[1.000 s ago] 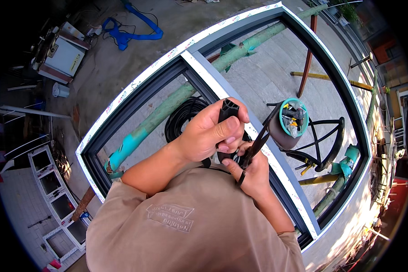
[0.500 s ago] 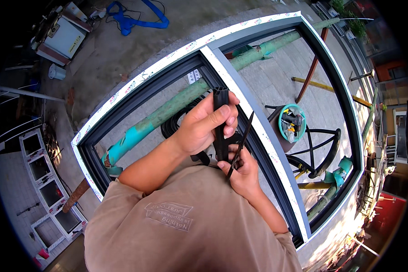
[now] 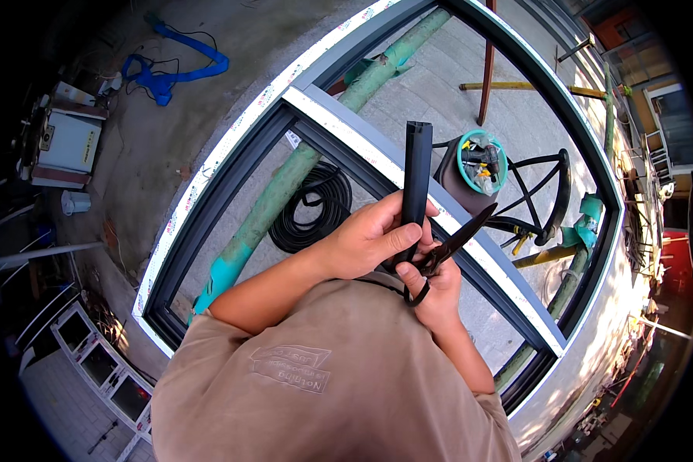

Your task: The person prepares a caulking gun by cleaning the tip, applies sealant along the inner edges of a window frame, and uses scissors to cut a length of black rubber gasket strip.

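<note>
A length of black, hollow-ended sealing strip stands upright in my left hand, whose fingers are wrapped round its lower part. My right hand is closed on dark scissors, their blades pointing up to the right, away from the strip. Both hands are close together in front of my shirt, over the divider of a large window frame with white printed film on its sides. The strip's lower end is hidden by my hands. Through the left opening, a coil of black strip shows on the ground.
Green-wrapped pipes run beneath the frame. Under the right opening stand a teal-rimmed bucket of tools and a curved black metal stand. A blue strap lies on the floor at the far left, near a white cabinet.
My hands have shifted right and slightly down in the picture. More of the strip now sticks up above my left hand. The scissors have swung from steep to slanting right. The whole view has turned.
</note>
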Motion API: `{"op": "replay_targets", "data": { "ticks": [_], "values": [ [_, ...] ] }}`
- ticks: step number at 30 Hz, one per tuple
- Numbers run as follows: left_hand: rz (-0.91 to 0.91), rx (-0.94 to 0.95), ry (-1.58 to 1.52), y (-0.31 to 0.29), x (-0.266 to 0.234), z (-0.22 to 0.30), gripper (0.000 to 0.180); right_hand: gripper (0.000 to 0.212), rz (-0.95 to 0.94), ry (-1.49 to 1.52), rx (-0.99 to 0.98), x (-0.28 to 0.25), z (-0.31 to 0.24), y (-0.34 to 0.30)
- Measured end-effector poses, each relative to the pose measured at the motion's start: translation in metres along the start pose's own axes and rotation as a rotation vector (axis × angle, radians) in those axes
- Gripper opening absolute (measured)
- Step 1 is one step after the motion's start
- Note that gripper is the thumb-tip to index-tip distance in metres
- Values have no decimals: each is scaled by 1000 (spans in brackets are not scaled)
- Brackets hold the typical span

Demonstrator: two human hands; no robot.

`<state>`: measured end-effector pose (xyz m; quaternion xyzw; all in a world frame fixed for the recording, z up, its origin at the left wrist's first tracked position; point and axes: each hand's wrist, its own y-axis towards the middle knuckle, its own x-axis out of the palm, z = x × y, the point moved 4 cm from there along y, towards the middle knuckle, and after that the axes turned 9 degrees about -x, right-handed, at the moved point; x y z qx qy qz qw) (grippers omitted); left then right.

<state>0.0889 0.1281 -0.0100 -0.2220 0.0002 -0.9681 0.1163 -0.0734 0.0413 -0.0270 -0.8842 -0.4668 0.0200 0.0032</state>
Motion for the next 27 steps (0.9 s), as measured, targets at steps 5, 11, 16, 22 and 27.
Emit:
{"op": "replay_targets", "data": {
  "ticks": [5, 11, 16, 22, 27],
  "values": [
    [-98, -104, -10, 12, 5, -8, 34, 41, 139, 104, 8, 9, 9, -19],
    [-270, -131, 126, 32, 44, -20, 29, 37, 332, 145, 10, 4, 3, -53],
    [-286, 53, 94, 33, 66, -25, 33, 30, 521, 7, -11, -9, 1, -63],
    [-318, 49, 182, 54, 112, -30, 32, 31, 824, 26, -56, -48, -14, -116],
    [-502, -97, 392, 64, 161, -51, 30, 24, 1101, 180, -137, -97, -16, -153]
  ]
}}
